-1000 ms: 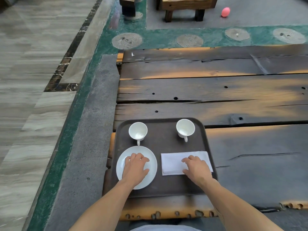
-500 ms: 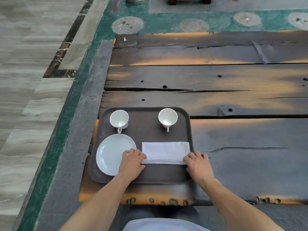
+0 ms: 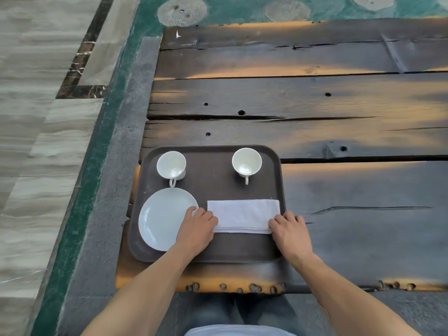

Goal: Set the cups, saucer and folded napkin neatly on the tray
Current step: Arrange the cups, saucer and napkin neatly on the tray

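Note:
A dark brown tray (image 3: pixel 208 253) lies at the near left corner of the wooden table. Two white cups stand upright along its far side, one at the left (image 3: pixel 171 164) and one at the right (image 3: pixel 246 162), handles pointing toward me. A white saucer (image 3: pixel 160 219) sits at the tray's near left. The folded white napkin (image 3: pixel 243 214) lies flat at the near right, beside the saucer. My left hand (image 3: pixel 196 226) holds the napkin's left near corner with curled fingers and partly covers the saucer's right edge. My right hand (image 3: pixel 289 229) holds the napkin's right near corner at the tray's right rim.
The table (image 3: pixel 315 98) is made of dark, cracked planks with bolt holes and stretches far and right of the tray. Its left edge drops to a grey stone and green floor strip (image 3: pixel 101 166). My knees show below the near edge.
My left hand left the saucer and went to the napkin's left end. My right hand slid from the napkin's top to its right end. The napkin now lies straighter.

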Demonstrator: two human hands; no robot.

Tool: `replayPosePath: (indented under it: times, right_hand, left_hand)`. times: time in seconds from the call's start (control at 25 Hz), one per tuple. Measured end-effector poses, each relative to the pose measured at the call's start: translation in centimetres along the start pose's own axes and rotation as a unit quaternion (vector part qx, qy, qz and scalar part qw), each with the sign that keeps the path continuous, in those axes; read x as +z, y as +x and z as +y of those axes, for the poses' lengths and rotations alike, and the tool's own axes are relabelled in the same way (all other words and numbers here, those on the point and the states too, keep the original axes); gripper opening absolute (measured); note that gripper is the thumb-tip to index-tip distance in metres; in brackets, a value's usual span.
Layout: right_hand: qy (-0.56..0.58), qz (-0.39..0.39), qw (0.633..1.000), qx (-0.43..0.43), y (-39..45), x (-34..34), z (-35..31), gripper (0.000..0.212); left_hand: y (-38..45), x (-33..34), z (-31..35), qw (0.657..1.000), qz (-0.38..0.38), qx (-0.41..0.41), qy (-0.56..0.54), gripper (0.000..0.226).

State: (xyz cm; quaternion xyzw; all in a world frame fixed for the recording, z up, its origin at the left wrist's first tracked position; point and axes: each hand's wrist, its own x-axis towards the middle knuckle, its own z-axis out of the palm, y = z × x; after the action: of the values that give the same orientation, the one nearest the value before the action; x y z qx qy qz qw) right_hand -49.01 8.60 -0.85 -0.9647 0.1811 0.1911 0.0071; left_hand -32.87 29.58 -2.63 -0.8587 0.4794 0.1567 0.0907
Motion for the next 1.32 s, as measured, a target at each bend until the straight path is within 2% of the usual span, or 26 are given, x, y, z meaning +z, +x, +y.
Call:
replayPosePath:
  times: [0.2,0.36,0.6,0.84,0.96,1.04,1.16,1.32]
  right_hand:
    - [-0.011,0.038,0.999,-0.005,-0.1,-0.3,-0.2,0.031]
    - [-0.011,0.042,0.999,-0.011,-0.1,0.2,-0.3,0.027]
    - [0.0,0.059,0.998,-0.016,-0.3,0.5,-0.1,0.028]
    - [0.006,0.021,1.0,-0.01,-0.9,0.9,-0.3,0.019]
    - [0.011,-0.007,0.999,-0.03,-0.3,1.2,0.1,0.013]
    - [0.022,0.013,0.999,-0.028,0.1,1.1,0.5,0.023]
    - [0.012,0.059,0.998,-0.024,1.3,0.5,1.2,0.019]
    - [0.003,0.045,0.999,-0.013,3.3,0.2,1.9,0.026]
  left_hand:
    - [-0.1,-0.9,-0.2,0.999,0.028,0.03,0.013,0.008]
    - [0.0,-0.8,0.5,0.995,0.053,0.058,0.058,0.02]
    - [-0.4,0.0,0.7,0.994,0.079,0.063,0.049,0.019]
    - [-1.4,1.2,1.3,0.993,0.112,0.041,0.005,0.018]
    - [-1.4,1.4,0.6,0.995,0.094,0.041,-0.019,0.011]
    - [-0.9,1.2,0.4,0.995,0.087,0.014,-0.05,0.022]
    - [0.6,0.4,0.2,0.989,0.112,-0.066,-0.066,0.024]
    - [2.7,-0.1,-0.8,0.99,0.046,-0.127,-0.034,0.031]
